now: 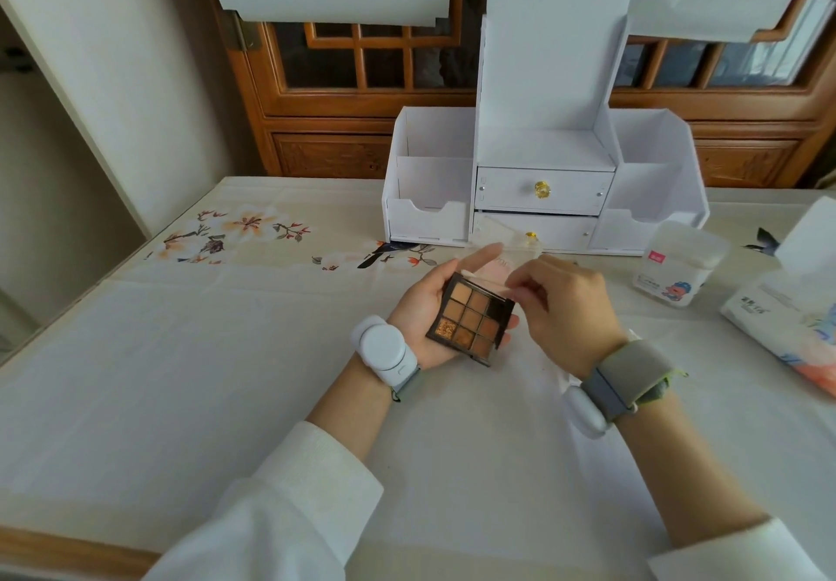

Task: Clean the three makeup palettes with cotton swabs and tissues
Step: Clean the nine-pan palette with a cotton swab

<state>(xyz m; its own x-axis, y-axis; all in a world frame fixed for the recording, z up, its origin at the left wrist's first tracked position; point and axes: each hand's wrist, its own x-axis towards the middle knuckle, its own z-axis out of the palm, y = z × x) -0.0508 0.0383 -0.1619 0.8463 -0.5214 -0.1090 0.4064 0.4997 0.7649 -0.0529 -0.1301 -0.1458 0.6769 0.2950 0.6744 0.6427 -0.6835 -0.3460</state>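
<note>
While the left hand cradles the open nine-pan palette in its half-curled palm above the worktop, the right hand pinches a cotton swab against the palette's top edge.

There is one view only, from a camera worn on the person's head, so nothing is shared with a second view. It looks forward and steeply down across the table, close enough that both forearms run in from the near edge. The left hand and right hand sit near the middle. The wide lens bends the edges. At the far side it takes in the white organiser and the wooden screen.
</note>
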